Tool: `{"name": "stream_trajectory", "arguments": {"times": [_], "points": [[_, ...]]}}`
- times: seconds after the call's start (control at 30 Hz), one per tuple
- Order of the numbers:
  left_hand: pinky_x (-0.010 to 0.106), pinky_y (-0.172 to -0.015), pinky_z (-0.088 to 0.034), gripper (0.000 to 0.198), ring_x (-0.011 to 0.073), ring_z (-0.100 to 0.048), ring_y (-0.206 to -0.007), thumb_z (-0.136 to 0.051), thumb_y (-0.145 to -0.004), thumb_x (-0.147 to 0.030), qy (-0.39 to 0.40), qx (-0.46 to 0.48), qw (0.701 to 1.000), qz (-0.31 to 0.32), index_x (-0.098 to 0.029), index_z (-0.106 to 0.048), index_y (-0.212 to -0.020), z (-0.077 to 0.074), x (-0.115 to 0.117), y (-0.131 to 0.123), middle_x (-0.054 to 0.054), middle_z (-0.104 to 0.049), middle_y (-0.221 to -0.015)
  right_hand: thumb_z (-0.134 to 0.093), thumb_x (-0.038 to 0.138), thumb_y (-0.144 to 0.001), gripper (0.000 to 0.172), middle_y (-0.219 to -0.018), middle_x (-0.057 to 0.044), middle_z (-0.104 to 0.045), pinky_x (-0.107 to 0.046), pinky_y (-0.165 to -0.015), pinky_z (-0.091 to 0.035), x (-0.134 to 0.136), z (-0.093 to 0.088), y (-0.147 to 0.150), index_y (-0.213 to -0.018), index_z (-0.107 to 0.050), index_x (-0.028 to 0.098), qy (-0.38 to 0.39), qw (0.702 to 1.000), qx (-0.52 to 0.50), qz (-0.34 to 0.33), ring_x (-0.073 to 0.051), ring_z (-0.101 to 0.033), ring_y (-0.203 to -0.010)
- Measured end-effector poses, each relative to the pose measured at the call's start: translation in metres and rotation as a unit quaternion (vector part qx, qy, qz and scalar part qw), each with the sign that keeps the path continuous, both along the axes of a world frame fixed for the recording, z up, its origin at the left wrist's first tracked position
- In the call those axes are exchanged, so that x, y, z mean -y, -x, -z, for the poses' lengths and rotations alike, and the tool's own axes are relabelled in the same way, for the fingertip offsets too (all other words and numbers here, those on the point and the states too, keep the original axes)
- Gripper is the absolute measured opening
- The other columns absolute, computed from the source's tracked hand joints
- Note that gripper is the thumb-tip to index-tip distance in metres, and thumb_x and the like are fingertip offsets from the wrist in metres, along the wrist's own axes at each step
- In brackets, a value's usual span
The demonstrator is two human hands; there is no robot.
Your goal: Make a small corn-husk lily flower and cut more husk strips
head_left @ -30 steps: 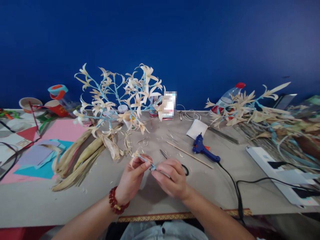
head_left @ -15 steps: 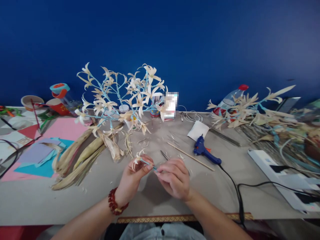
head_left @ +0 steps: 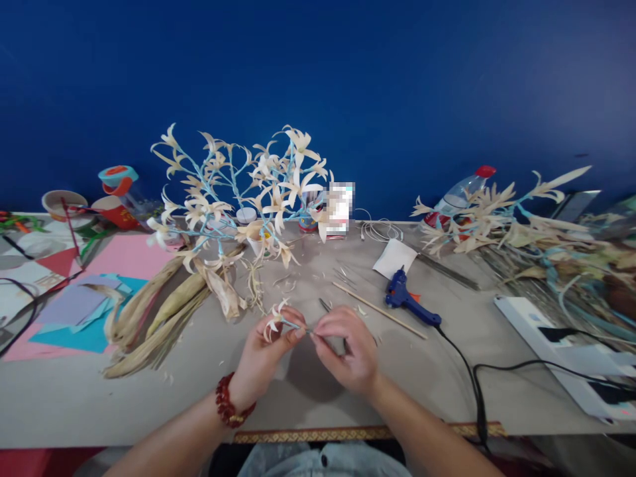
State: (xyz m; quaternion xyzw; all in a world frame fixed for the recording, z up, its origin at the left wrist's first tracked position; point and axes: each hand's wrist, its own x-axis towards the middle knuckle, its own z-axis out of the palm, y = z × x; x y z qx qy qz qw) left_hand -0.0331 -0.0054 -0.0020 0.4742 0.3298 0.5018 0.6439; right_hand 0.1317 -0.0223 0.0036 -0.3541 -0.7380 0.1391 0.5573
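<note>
1. The small flower (head_left: 275, 320) is held up over the surface (head_left: 199, 411), near its front edge; it has thin, pale cream petals that curl outward, and its narrow stem (head_left: 293, 324) is wrapped in a bluish covering.
2. The left hand (head_left: 268, 348) grips the stem just below the petals, thumb against fingers; a bracelet (head_left: 231, 401) of dark red beads circles the wrist.
3. The right hand (head_left: 348, 348) pinches the far end of the stem between thumb and fingertips, so the two hands nearly meet.
4. Just beyond the right hand lie scissors (head_left: 325, 305), partly hidden by it, and a thin wooden stick (head_left: 380, 311).
5. Right of the stick rests a blue glue gun (head_left: 412, 301), its nose over a white pad (head_left: 395, 257).
6. Left of the hands lie dry husks (head_left: 171, 318), partly over pink paper (head_left: 124, 255).
7. Behind the husks spread pale flower branches (head_left: 213, 192) with light blue stems.
8. Beside those branches, a pixelated patch (head_left: 340, 209) hides any writing there.
9. The red cup (head_left: 116, 212) at the far left has yellow marks, too small to read.
10. At the back right, a clear bottle (head_left: 462, 192) leans under a red cap; the print on its red and white label is too small to read.
</note>
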Motion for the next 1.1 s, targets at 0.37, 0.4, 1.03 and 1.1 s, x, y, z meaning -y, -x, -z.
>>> {"name": "stream_trajectory", "arguments": {"times": [0.37, 0.4, 1.03, 1.1], "points": [[0.027, -0.078, -0.039, 0.005, 0.0171, -0.053, -0.086, -0.069, -0.077, -0.014, 0.015, 0.013, 1.0, 0.02, -0.018, -0.069, -0.075, 0.0, -0.001, -0.002, 0.003, -0.057, -0.086, -0.073, 0.019, -0.074, 0.018, -0.072, 0.002, -0.058, -0.025, -0.063, -0.04, -0.002, 0.006, 0.005, -0.086, -0.062, 0.024, 0.354, 0.867, -0.328, -0.122, -0.013, -0.051, -0.066], [0.027, -0.077, -0.039, 0.005, 0.0171, -0.053, -0.086, -0.069, -0.076, -0.014, 0.015, 0.013, 1.0, 0.018, -0.018, -0.069, -0.075, 0.001, -0.001, -0.002, 0.003, -0.057, -0.086, -0.075, 0.02, -0.072, 0.019, -0.071, 0.003, -0.058, -0.024, -0.062, -0.04, -0.003, 0.006, 0.005, -0.085, -0.062, 0.023, 0.379, 0.848, -0.347, -0.129, -0.012, -0.051, -0.065], [0.028, -0.077, -0.042, 0.004, 0.0177, -0.053, -0.085, -0.071, -0.074, -0.016, 0.003, 0.002, 1.0, 0.013, -0.019, -0.07, -0.072, 0.002, -0.001, -0.006, 0.003, -0.055, -0.086, -0.08, 0.015, -0.058, 0.021, -0.066, 0.004, -0.059, -0.021, -0.061, -0.038, -0.011, 0.004, 0.005, -0.074, -0.066, 0.018, 0.494, 0.725, -0.444, -0.18, -0.009, -0.05, -0.06], [0.028, -0.077, -0.041, 0.004, 0.0171, -0.053, -0.084, -0.071, -0.074, -0.016, 0.004, 0.005, 1.0, 0.016, -0.018, -0.07, -0.072, 0.002, -0.001, -0.006, 0.003, -0.055, -0.086, -0.079, 0.014, -0.058, 0.021, -0.065, 0.005, -0.059, -0.02, -0.061, -0.037, -0.012, 0.006, 0.004, -0.075, -0.067, 0.018, 0.497, 0.718, -0.45, -0.188, -0.008, -0.05, -0.06]]}}
